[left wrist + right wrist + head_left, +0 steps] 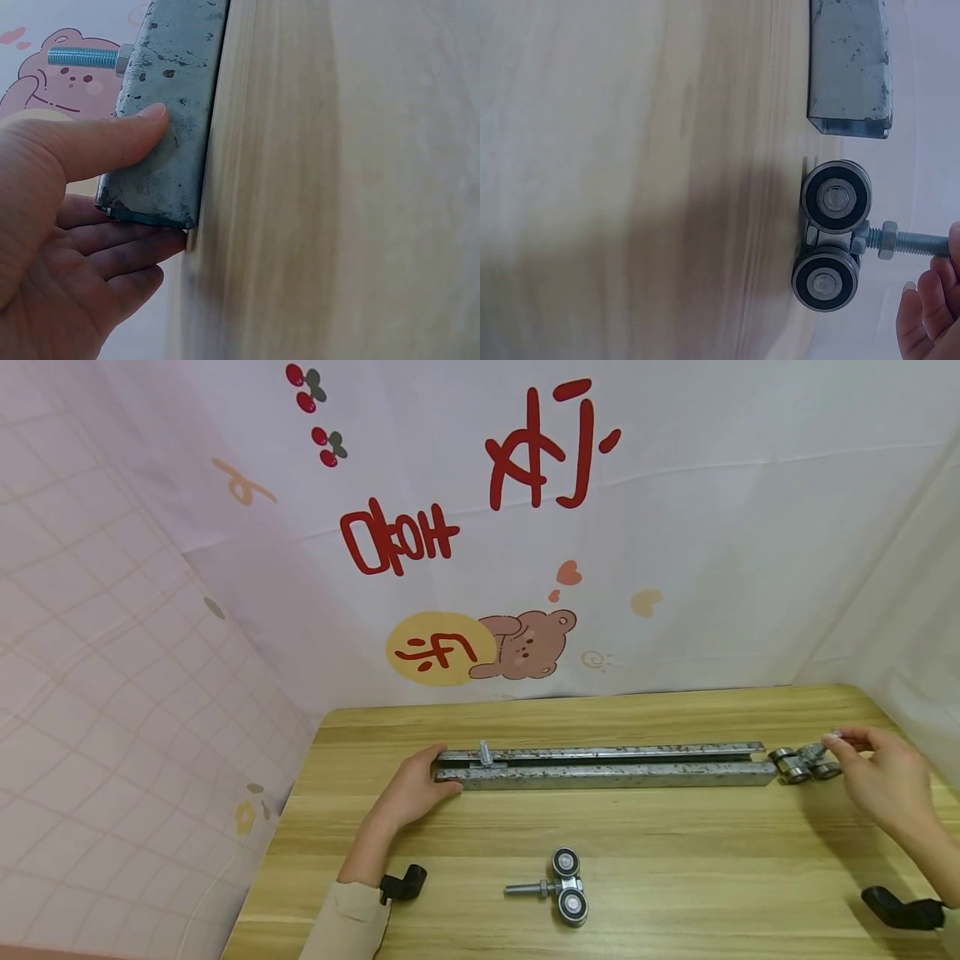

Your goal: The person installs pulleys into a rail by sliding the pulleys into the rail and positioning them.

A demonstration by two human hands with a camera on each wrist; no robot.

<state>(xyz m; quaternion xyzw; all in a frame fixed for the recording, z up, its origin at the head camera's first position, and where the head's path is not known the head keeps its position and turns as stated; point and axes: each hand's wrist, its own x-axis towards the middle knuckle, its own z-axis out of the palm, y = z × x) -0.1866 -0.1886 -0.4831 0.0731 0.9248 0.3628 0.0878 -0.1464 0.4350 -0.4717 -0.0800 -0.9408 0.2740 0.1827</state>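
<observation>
A slotted metal rail (615,775) with a speckled surface lies along the table. My left hand (411,789) grips its left end, the thumb on the front face and the fingers behind and around the end. A threaded bolt (82,58) with a nut stands out of the rail's slot near that hand; what it is fixed to inside is hidden. My right hand (892,777) pinches the bolt of a roller trolley (834,234) by its tip. The trolley's wheels sit on the table just off the rail's right end, with a small gap between them.
A second roller trolley (567,887) lies on its side in front of the rail, its bolt pointing left. The wooden table (690,860) meets a printed white cloth (712,527) at the back, with more cloth at both sides.
</observation>
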